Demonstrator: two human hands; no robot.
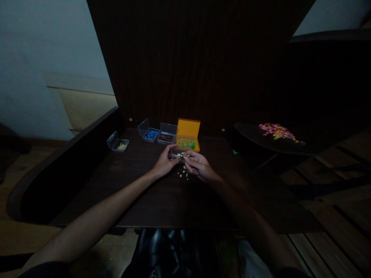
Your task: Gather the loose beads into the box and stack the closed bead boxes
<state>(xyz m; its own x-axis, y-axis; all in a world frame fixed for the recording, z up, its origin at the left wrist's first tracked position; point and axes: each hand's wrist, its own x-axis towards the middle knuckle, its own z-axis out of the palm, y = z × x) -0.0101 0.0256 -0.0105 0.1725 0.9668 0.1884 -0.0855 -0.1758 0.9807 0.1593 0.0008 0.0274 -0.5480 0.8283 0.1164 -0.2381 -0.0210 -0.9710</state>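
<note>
2 hands (165, 162) (199, 166) above dark desk (162, 208) near pale wall (52, 46): left grips box (174, 153), right unclear.

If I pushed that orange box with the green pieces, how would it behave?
The orange box looks stiff, judging by its straight edges. Its low, flat shape suggests sliding rather than rolling, though the raised lid might swing. The green pieces look loose and small, so a jolt would probably shift them.

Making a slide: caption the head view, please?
Left hand holding a clear box of pale pieces, right hand close by, open orange box behind.
</note>
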